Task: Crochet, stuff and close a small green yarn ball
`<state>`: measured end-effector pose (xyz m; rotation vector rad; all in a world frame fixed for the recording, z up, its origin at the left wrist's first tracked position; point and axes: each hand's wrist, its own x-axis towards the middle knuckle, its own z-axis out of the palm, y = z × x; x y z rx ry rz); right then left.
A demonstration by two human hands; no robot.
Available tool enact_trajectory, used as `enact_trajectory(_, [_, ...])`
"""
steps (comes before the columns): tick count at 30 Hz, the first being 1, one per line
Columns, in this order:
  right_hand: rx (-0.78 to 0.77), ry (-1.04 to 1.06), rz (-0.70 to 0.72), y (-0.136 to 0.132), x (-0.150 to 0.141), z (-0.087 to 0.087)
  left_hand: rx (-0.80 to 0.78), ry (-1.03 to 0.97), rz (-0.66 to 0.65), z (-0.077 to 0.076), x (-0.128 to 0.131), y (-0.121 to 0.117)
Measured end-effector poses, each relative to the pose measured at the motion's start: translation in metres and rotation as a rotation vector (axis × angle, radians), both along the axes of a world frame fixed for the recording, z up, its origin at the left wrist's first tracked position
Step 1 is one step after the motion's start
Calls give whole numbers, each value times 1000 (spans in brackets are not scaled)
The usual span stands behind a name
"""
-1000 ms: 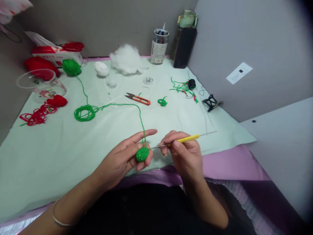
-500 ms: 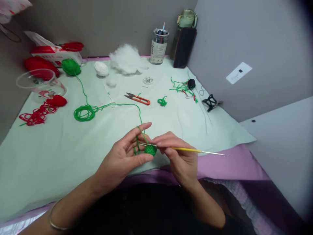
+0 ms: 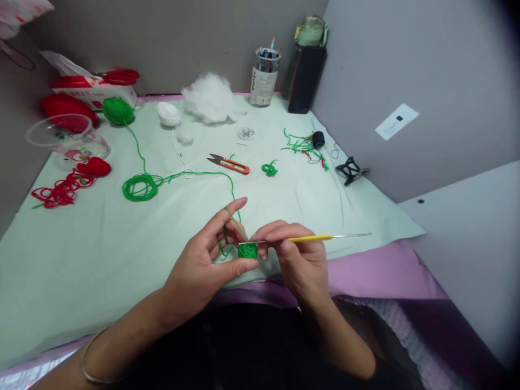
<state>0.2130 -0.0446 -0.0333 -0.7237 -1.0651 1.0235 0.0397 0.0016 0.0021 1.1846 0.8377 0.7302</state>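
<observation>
Between the thumb and fingers of my left hand [image 3: 207, 252] is a small green crochet piece [image 3: 247, 251]. Green yarn [image 3: 233, 189] runs over the raised index finger of that hand, and a loose tail hangs by its other fingers. My right hand [image 3: 303, 254] is closed round the yellow handle of a crochet hook [image 3: 312, 238]. The hook's thin metal end lies across the top edge of the green piece; whether it passes through a stitch I cannot tell. Its other metal end points out to the right.
Orange thread snips [image 3: 233, 165] lie ahead of my hands, left of a small green yarn bundle [image 3: 270, 168]. Coiled green yarn [image 3: 140, 187] leads to a green ball [image 3: 117, 111]. White stuffing [image 3: 211, 98], a pen jar [image 3: 265, 78] and a phone [image 3: 307, 78] stand along the back.
The hook has tilted, its right end rising and shifting slightly left. The green piece has turned a little in my left hand, and the left index finger has drawn slightly left and up.
</observation>
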Motion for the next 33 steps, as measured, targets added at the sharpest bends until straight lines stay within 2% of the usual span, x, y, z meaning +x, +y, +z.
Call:
enact_trajectory(5, [15,-93,-37,-1,1,2,-28,-14,-22,-2,0,2])
enact_trajectory(8, [59,-202,-110,-3,1,2,-39,-17,-35,-3,-1,3])
enact_trajectory(11, [73,-178,-168,-5,0,1,-6,-16,-17,-4,-1,3])
enact_trajectory(16, [23,2,-72,-2,-2,-2,39,-6,9,-3,-1,2])
enact_trajectory(21, [-4,-10,-36,0,1,-3,4,2,-2,-2,-1,1])
enact_trajectory(27, [-1,-82,-113,0,-1,-2,-103,-27,-63,-4,-6,1])
enact_trajectory(33, [-1,-163,-288,-1,-2,1,-133,-77,-98,-10,-6,4])
